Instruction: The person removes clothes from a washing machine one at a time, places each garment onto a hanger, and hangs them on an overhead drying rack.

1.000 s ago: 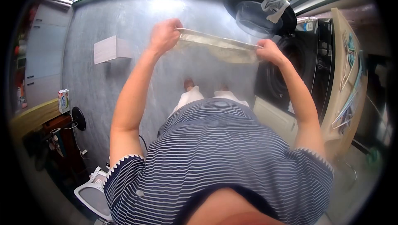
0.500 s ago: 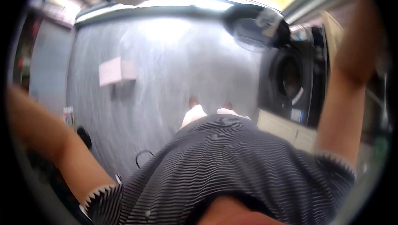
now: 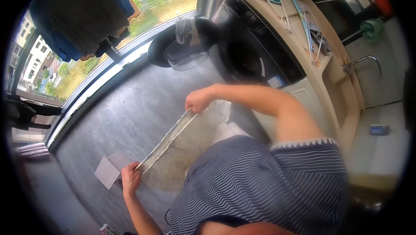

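Note:
A sheer, beige-looking piece of cloth [image 3: 171, 159] hangs in front of my body, with two pale edges stretched in a slanting line between my hands; whether it is a garment or a bag I cannot tell. My left hand [image 3: 131, 178] is closed on one end of that edge, low on the left, above a pinkish box [image 3: 108, 172] on the floor. Around the other end my right hand [image 3: 201, 100] is closed, higher up and towards the washing machine [image 3: 242, 57]. Through the thin cloth the grey floor [image 3: 130, 113] shows faintly.
The washing machine's round door [image 3: 186, 57] stands open, a crumpled pale cloth [image 3: 186, 30] over it. Hangers [image 3: 310, 31] lie on the counter [image 3: 299, 57] beside a sink with a tap [image 3: 375, 59]. Dark clothes [image 3: 82, 16] hang by the window.
My arms were raised wide with both hands out of sight; now they are lowered in front of me, holding the cloth. My view has turned to the right.

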The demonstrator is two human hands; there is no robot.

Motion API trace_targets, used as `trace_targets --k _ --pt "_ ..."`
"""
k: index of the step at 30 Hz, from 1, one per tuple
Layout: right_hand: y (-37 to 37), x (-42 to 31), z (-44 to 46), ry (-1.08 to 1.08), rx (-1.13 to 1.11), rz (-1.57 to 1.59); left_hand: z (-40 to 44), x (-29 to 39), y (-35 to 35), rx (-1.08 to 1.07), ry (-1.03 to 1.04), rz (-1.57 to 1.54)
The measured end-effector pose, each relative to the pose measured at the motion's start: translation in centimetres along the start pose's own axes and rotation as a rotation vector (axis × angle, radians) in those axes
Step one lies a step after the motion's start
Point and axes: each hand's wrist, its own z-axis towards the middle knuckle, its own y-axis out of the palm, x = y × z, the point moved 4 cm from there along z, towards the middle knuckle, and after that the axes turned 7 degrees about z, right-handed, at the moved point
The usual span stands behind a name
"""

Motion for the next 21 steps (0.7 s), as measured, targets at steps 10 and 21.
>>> trace_targets --k 10,21 --pt "-1.1 7.9 -11.3 0.227 0.122 0.261 0.8 13.7 5.6 -0.277 0.176 -0.144" --pt "-8.8 14.3 -21.8 0.083 0.393 0.351 3.3 24.7 9.9 -0.457 0.038 -0.563"
